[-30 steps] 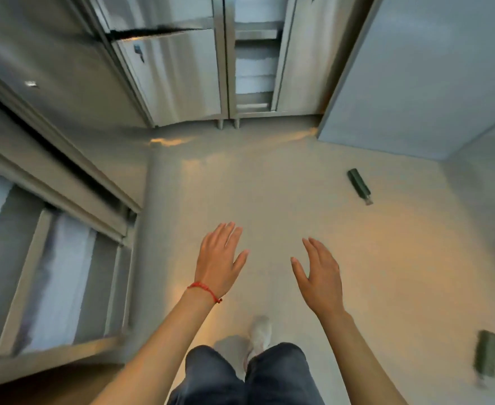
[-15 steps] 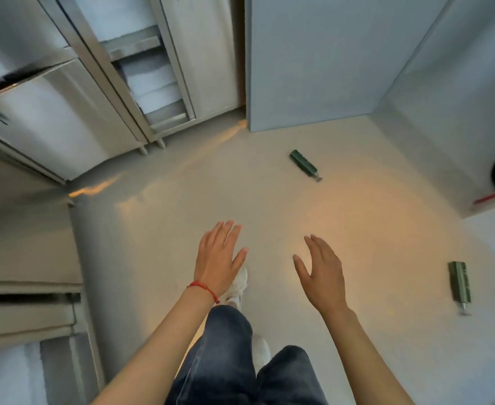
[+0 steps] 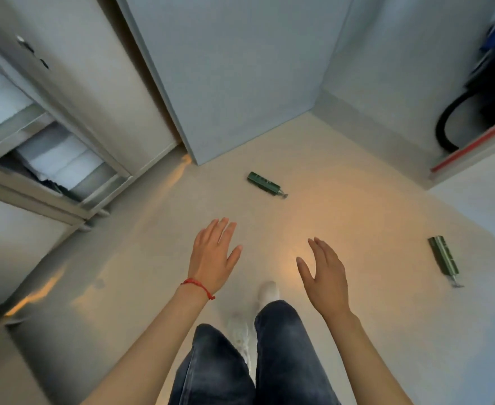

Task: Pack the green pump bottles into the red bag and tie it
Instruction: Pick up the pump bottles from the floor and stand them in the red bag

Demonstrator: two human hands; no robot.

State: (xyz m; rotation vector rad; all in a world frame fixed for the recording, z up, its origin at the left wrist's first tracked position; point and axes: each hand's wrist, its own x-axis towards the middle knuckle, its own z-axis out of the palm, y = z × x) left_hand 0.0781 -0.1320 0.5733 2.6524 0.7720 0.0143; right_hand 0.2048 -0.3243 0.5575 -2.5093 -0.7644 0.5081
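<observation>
green far bottle (image 3: 263, 184) flat, pump lower-right | near bottle (image 3: 443, 259) flat, pump toward viewer | hands spread: left hand (image 3: 213, 256), right hand (image 3: 325, 274)

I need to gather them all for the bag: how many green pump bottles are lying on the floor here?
2. One bottle lies ahead near the wall corner; the other bottle lies off to the right. More may be out of view.

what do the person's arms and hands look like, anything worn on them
Both forearms are bare, with no sleeves in view. The left hand has a thin red string bracelet around its wrist, with a small knotted end sticking out at the side. The right hand and its wrist carry nothing: no ring, watch or glove shows on either hand.
</observation>
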